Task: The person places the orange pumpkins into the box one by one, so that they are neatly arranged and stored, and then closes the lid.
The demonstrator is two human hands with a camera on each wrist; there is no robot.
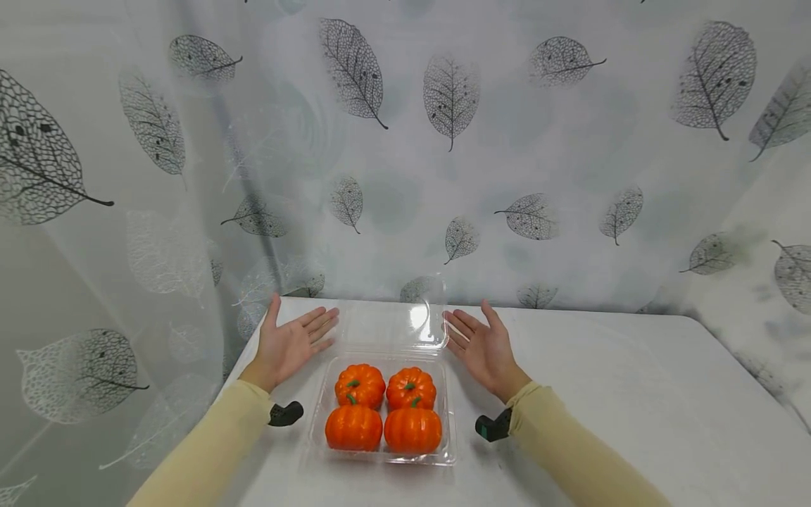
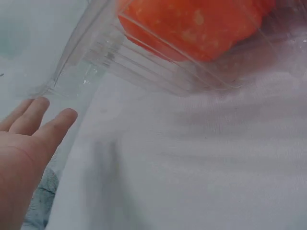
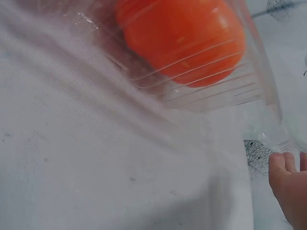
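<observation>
A clear plastic clamshell box (image 1: 449, 429) stands on the table with its hinged lid (image 1: 374, 325) raised at the back. Several small orange pumpkins (image 1: 413, 430) with green stems sit inside. My left hand (image 1: 285, 348) is spread palm up at the lid's left side, fingers straight. On the opposite side, my right hand (image 1: 486, 354) mirrors it, its fingertips close to the lid's right edge. Whether either hand touches the lid, I cannot tell. The wrist views show the left fingers (image 2: 56, 127) and right fingers (image 3: 278, 165) near the lid's corners, with nothing gripped.
A white cloth covers the table (image 1: 608, 401), which extends to the right of the box. Behind it hangs a pale curtain (image 1: 405, 162) printed with dark leaves. Dark wrist-worn devices (image 1: 286, 414) stick out below both sleeves.
</observation>
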